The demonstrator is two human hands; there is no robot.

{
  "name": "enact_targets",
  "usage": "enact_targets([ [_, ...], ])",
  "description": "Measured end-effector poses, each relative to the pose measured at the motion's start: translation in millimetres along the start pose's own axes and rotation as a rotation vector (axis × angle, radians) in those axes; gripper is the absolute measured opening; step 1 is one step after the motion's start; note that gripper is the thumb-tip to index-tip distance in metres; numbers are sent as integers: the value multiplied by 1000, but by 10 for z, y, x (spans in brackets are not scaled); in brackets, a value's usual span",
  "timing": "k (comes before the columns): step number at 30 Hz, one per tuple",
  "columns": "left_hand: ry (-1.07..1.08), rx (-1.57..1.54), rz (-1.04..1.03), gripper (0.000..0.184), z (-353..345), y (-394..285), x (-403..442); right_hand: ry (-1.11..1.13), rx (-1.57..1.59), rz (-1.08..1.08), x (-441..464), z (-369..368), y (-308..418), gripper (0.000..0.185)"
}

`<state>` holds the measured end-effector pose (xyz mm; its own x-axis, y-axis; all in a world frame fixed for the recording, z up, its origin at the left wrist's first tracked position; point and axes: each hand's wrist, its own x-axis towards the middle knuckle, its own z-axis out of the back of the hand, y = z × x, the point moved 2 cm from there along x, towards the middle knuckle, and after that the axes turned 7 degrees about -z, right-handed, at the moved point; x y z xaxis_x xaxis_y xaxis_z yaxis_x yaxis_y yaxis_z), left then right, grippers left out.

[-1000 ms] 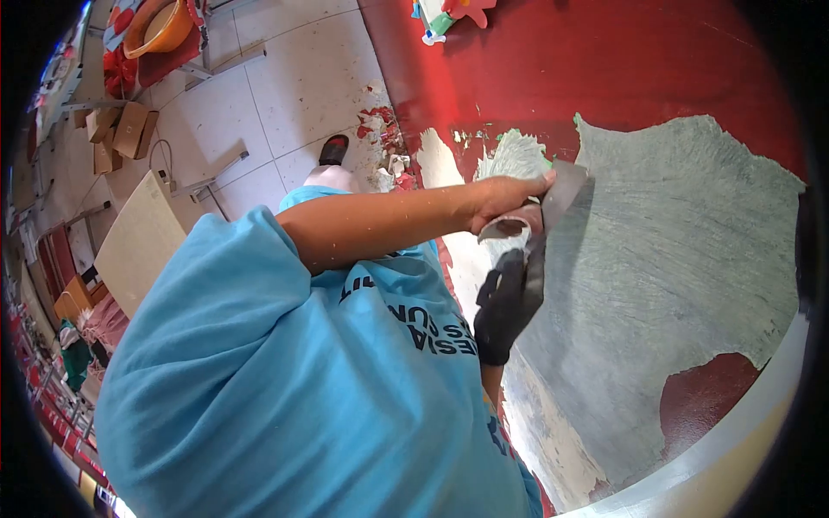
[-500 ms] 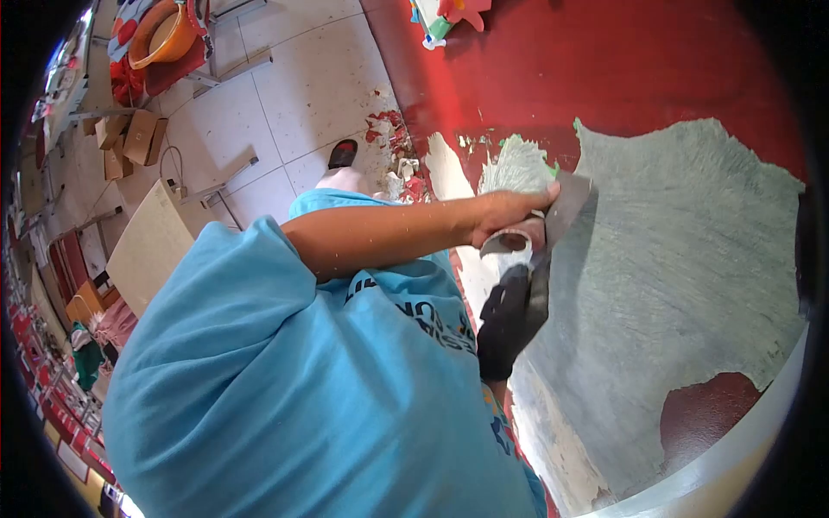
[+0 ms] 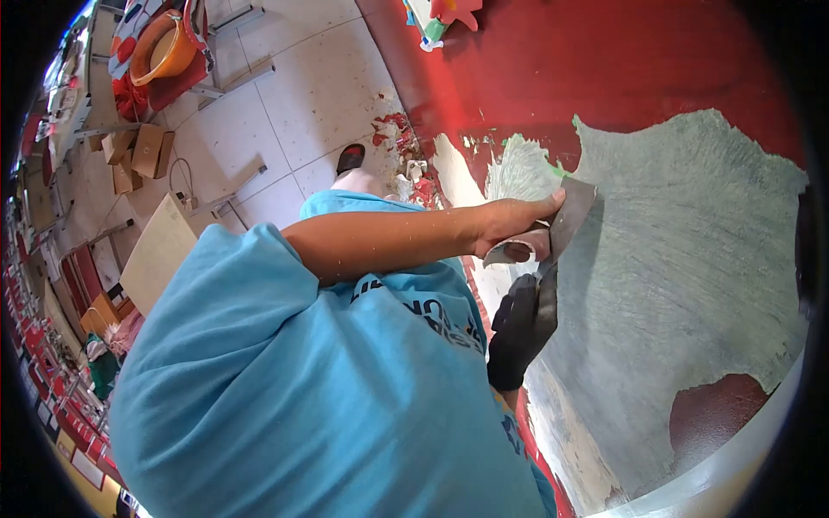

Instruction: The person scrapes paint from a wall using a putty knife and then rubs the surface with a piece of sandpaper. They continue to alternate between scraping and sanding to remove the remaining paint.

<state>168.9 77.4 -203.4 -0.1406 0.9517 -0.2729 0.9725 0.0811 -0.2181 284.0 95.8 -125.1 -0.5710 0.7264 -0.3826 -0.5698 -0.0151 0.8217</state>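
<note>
1. Head view: red wall (image 3: 553, 78); pale patch (image 3: 665, 259), 3 o'clock, ragged edges may flake if pressed.
2. Right gloved hand (image 3: 523, 332), 4 o'clock: can't tell grip; slipping may nick it.
3. Left hand (image 3: 511, 226) clamped on scraper (image 3: 577, 211), 2 o'clock; overtilt may gouge.

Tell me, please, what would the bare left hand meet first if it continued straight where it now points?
Past the metal scraper blade it holds, the left hand would probably first meet the grey-green coating on the red wall; the gap is hard to judge.
</note>
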Motion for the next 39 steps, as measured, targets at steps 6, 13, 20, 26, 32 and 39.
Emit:
enact_targets([
  [6,-80,-8,-153,55,217,-71,136,28,0,-43,164,-118,16,41],
  [13,-11,-4,55,56,40,40,104,-41,1,-113,2,11,-49,41],
  [20,17,55,-22,60,-12,5,72,-46,36,-119,-38,55,150,35],
  [26,-67,45,-24,61,24,-58,31,-18,-65,-86,-20,-18,169,40],
  [32,-16,24,1,54,3,-23,68,-95,100,-229,-100,-83,154,36],
  [39,17,-20,-57,55,-103,-70,17,-74,-132,98,-21,59,190,11],
])
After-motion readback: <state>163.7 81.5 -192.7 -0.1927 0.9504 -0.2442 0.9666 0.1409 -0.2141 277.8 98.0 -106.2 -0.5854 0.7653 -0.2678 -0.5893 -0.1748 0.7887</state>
